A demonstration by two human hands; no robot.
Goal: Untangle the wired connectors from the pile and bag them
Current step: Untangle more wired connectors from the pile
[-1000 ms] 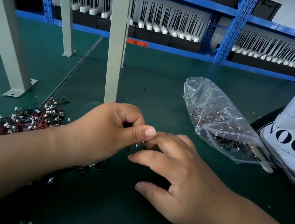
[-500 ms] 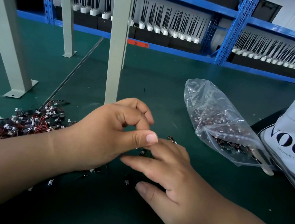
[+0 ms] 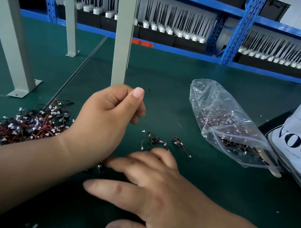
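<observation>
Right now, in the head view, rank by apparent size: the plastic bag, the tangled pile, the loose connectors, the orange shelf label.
1. plastic bag
2. tangled pile, close behind; the left arm hides its edge
3. loose connectors
4. orange shelf label, smallest, though it is farthest away

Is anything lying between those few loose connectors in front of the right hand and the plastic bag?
Nothing visible. Only bare green mat lies between the loose connectors and the plastic bag. The right hand is on their near side, out of that path.
</observation>
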